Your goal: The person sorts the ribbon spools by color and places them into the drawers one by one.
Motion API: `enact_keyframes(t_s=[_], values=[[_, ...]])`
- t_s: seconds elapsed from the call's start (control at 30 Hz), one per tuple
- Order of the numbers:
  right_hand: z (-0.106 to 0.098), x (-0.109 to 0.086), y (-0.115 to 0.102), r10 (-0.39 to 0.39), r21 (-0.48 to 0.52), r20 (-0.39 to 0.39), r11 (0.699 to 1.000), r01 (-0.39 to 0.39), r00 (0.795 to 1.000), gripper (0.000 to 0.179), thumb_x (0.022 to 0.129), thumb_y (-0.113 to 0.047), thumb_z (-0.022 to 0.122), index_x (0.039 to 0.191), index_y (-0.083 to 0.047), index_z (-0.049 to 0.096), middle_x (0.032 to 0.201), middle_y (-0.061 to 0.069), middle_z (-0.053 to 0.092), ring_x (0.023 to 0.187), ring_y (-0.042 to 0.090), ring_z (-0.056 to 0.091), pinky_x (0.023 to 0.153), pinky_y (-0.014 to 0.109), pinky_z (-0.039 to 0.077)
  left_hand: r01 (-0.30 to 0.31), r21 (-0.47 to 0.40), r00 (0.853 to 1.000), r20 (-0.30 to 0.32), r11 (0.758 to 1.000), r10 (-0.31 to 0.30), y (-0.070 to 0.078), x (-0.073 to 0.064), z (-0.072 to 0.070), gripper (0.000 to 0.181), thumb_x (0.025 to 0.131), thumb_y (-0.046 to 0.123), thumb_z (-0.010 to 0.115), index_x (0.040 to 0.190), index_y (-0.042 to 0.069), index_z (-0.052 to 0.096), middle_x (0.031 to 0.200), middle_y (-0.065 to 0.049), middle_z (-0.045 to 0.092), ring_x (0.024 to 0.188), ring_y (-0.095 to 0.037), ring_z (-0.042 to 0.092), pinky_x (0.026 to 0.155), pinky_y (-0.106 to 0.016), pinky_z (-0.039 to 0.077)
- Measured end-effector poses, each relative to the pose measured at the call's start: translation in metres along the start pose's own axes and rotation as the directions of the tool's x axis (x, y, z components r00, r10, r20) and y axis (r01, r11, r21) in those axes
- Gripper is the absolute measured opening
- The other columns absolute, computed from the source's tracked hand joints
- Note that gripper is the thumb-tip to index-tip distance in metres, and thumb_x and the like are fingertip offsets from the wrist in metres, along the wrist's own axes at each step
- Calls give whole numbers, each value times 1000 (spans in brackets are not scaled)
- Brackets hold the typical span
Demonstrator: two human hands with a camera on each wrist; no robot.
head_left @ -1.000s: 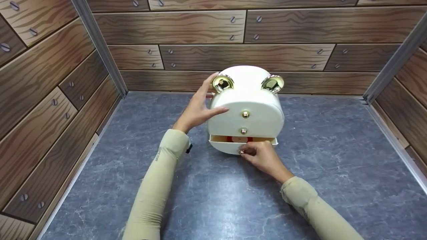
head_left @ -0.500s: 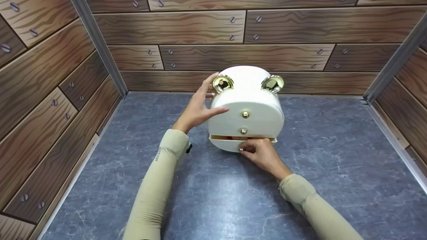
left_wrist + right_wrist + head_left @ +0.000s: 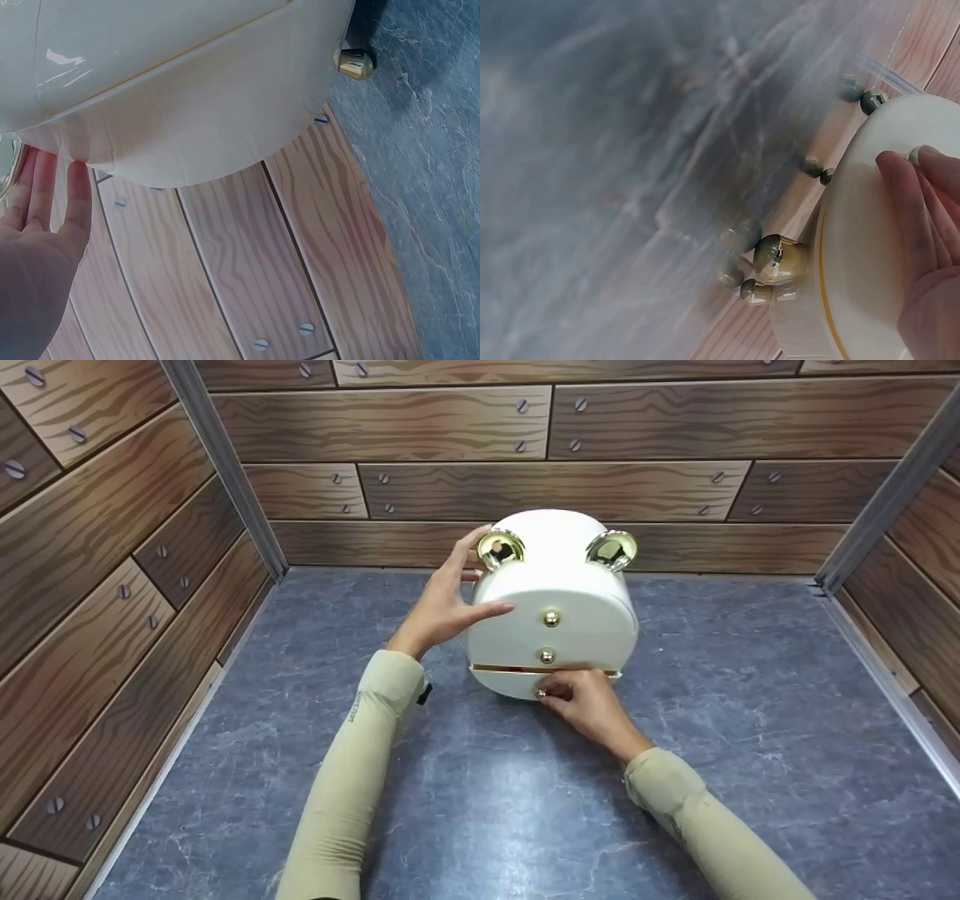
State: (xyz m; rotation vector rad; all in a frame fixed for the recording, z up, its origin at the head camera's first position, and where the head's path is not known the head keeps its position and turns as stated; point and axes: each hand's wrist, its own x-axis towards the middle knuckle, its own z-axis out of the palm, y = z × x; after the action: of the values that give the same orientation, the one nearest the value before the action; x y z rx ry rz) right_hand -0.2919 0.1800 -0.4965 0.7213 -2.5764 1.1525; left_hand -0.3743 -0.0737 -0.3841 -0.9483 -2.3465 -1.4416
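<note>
A white rounded mini drawer cabinet point(image 3: 555, 540) with two gold ear-shaped pieces point(image 3: 611, 550) on top stands on the floor-like surface. Its bottom drawer point(image 3: 501, 683) is out by a narrow slit. My right hand point(image 3: 586, 703) pinches that drawer's small gold knob point(image 3: 541, 694) between thumb and fingertips; the right wrist view shows the knob point(image 3: 914, 156) partly hidden by them. Against the cabinet's left side lies my left hand point(image 3: 442, 606), fingers extended behind the left ear and thumb across the front. In the left wrist view, straight fingers point(image 3: 78, 191) touch the white side.
Two more gold knobs point(image 3: 552, 618) sit on the upper front. Gold feet point(image 3: 778, 259) show under the cabinet. The surface point(image 3: 480, 810) is grey-blue and marbled, with wood-patterned walls point(image 3: 555, 487) at the back and both sides.
My right hand has pushed the bottom drawer inward, narrowing its opening to a slit. The red item seen inside earlier is now hidden. My left hand has stayed put.
</note>
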Motion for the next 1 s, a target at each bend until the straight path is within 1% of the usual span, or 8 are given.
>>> enact_keyframes(t_s=[0.13,0.23,0.4,0.63,0.8,0.87,1.0], values=[[0,2,0,8,-8,-1,1000,-8,1000,17,81,4,82,96,-3,81,94,9,80,83,22,77,78,36,64,11,5,1000,3,1000,-11,1,-1,0,108,78,44,91,163,38,25,133,1,59,123,-16,60,106,-35,51],[0,3,0,4,-8,-5,1000,-4,1000,16,81,4,83,96,-3,81,94,9,80,84,23,78,78,36,64,25,10,1000,3,1000,-25,1,-2,0,108,78,46,91,163,38,25,134,1,59,123,-17,61,106,-37,52],[1,5,0,6,-11,-10,1000,-6,1000,17,81,4,83,97,-2,81,95,10,80,84,24,78,78,35,64,43,12,999,2,999,-43,1,-2,-1,109,78,47,90,164,34,25,133,1,58,121,-18,63,104,-39,53],[1,6,-1,12,-41,-11,999,-13,1000,18,80,5,83,97,-2,80,95,11,80,85,25,78,79,37,64,48,11,999,2,999,-48,2,-3,-1,107,77,48,91,162,44,25,133,3,59,120,-18,65,102,-38,53],[1,7,-1,20,-65,-24,998,-22,1000,17,80,3,84,96,-3,81,94,10,80,83,24,78,79,38,64,54,10,999,6,999,-54,2,-3,-1,107,77,50,90,162,42,25,135,3,58,121,-21,65,102,-42,54],[2,8,-1,23,-75,-31,997,-25,999,17,80,3,84,95,-4,81,93,9,80,83,24,77,79,38,64,56,13,998,8,998,-56,2,-3,-2,108,77,50,90,163,40,25,136,3,58,121,-22,65,102,-43,54],[2,9,0,24,-85,-37,996,-27,999,17,80,3,84,95,-4,81,93,9,80,82,24,77,78,39,64,59,14,998,10,998,-59,2,-3,-2,108,78,50,90,163,39,25,138,3,58,122,-23,64,103,-44,54]])
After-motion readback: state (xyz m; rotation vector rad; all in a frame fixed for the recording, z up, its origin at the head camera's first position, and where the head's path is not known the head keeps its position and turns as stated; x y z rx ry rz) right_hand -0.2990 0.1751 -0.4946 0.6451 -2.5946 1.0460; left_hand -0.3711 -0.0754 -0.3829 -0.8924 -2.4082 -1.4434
